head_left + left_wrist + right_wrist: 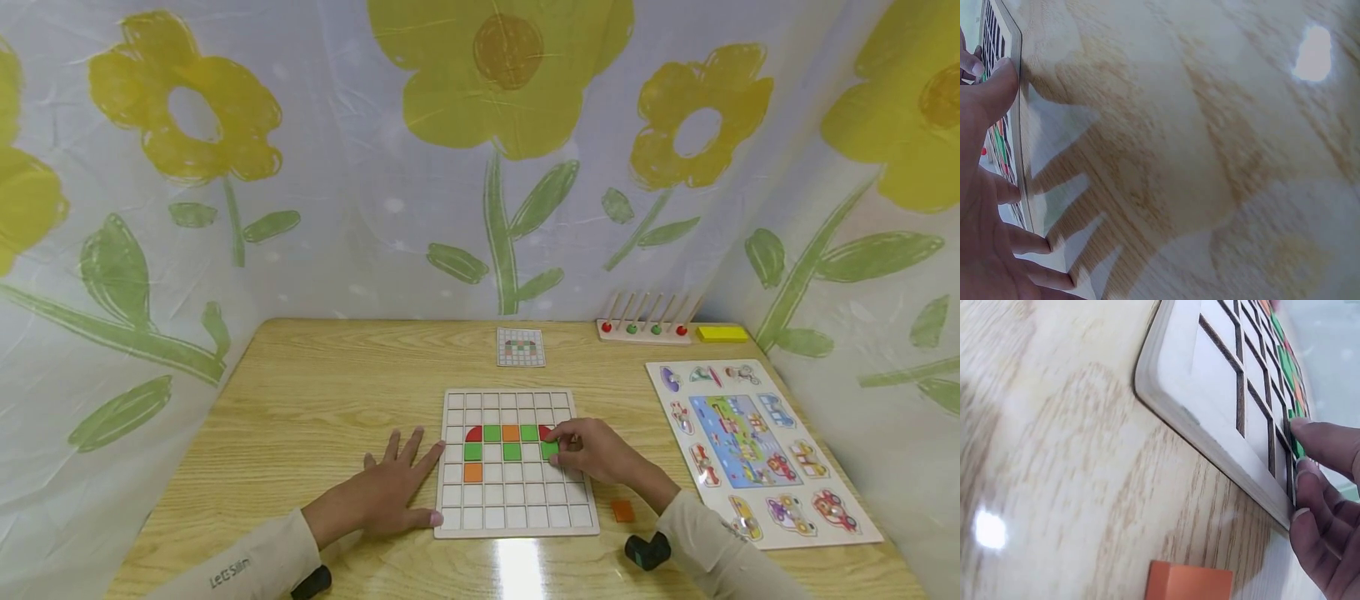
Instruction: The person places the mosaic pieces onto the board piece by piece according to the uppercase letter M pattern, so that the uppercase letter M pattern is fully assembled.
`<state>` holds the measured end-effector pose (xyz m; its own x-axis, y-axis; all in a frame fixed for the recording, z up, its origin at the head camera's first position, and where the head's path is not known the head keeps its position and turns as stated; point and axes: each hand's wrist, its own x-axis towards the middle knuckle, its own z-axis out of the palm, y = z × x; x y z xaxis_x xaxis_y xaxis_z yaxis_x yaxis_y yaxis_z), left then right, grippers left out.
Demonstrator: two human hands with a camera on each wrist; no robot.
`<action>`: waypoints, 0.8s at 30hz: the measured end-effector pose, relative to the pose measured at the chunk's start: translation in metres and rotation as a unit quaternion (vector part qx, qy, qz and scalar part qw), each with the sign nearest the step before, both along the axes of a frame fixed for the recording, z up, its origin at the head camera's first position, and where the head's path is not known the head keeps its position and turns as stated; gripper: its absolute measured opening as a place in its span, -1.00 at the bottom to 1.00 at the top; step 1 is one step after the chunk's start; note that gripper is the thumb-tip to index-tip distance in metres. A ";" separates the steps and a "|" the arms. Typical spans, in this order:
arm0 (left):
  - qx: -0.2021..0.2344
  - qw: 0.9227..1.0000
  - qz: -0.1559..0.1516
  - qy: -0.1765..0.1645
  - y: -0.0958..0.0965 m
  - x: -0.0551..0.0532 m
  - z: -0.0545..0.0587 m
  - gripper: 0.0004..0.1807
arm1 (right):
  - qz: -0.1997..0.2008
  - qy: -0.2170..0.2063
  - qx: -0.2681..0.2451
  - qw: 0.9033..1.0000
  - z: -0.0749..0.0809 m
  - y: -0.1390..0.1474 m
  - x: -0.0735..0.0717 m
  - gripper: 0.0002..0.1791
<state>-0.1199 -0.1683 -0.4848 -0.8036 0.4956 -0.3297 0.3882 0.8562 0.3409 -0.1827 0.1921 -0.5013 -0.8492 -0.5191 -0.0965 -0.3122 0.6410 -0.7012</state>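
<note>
A white wooden grid board lies on the table with red, green and orange tiles set in some of its cells. At its right side my right hand pinches a green square tile between thumb and fingers, over a cell below a red rounded tile. The right wrist view shows the thumb on this green tile at the board's edge. My left hand rests with fingers spread at the board's left edge, the thumb touching its lower left rim.
One loose orange tile lies right of the board. Behind the board is a small pattern card. A knobbed picture puzzle sits at the right, with a peg stand and a yellow block near the back wall.
</note>
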 end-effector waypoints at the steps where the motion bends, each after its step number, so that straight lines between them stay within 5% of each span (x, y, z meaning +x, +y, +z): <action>1: 0.000 1.000 0.000 0.001 0.000 0.000 0.000 0.11 | -0.001 0.004 0.004 1.000 0.000 0.000 0.000 -0.79; 24: 0.006 1.000 0.001 0.001 -0.001 0.001 0.000 0.12 | -0.006 -0.001 -0.036 0.999 0.001 0.014 0.005 -0.77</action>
